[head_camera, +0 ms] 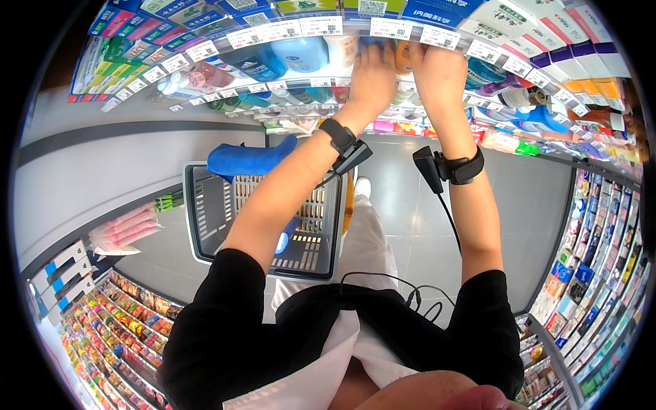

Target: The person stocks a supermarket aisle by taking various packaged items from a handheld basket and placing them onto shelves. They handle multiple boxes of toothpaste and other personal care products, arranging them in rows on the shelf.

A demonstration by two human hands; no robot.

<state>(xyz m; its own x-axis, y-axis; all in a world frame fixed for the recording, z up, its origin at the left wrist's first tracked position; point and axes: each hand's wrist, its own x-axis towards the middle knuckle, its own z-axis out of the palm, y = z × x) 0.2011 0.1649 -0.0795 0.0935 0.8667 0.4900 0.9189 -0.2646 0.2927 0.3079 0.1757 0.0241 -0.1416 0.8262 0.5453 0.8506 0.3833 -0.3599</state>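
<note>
Both my hands reach into a shelf of bottles, below a row of price labels. My left hand (376,66) has its fingers at a dark blue item (370,41), mostly covered by them; whether it grips this is unclear. Beside it, to the right, stands an orange bottle (403,57). My right hand (439,74) is just right of that bottle, its fingertips hidden behind the label strip (417,35). A white bottle (341,50), a light blue bottle (302,54) and a dark blue bottle (261,62) stand left of my left hand.
A grey shopping basket (187,215) is below my left forearm. A blue cloth-like item (246,160) lies over its rim, and another blue item (285,237) is inside. Boxed goods (435,14) fill the shelf above. A cable (452,220) hangs from my right wrist device.
</note>
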